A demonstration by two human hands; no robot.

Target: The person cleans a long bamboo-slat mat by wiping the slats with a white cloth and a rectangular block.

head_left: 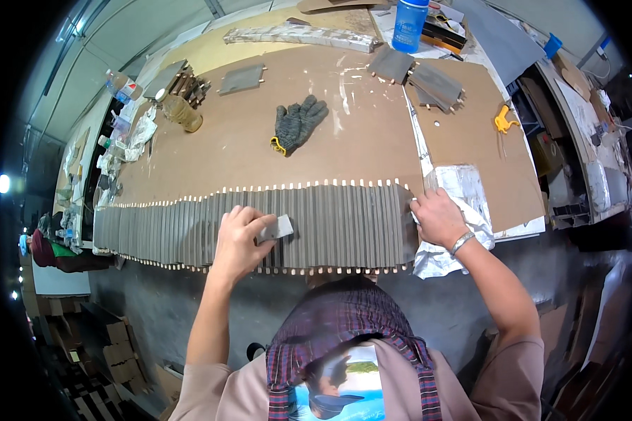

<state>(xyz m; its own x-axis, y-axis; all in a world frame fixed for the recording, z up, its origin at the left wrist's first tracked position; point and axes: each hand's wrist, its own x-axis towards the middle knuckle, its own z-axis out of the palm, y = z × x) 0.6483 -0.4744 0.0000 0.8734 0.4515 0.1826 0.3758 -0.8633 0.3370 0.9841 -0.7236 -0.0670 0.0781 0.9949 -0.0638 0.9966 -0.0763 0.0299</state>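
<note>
A long row of thin grey boards (168, 231), stood on edge and packed side by side, runs along the table's near edge. Pale dowel pegs stick out along both its long sides. My left hand (240, 235) is over the middle of the row, its thumb and fingers pinching a small light-grey block (279, 228) that looks like a sanding pad against the board edges. At the row's right end my right hand (439, 216) curls its fingers against the last board. Crumpled white paper or cloth (439, 259) lies under and around that wrist.
On the brown-covered table (239, 154) lie a dark knit glove (298, 125), loose pegged boards (435, 85) and a yellow-handled tool (504, 121). A blue bottle (409, 27) stands at the back right. A bottle of yellowish liquid (180, 112) is at the left, near crumpled tissue (142, 133).
</note>
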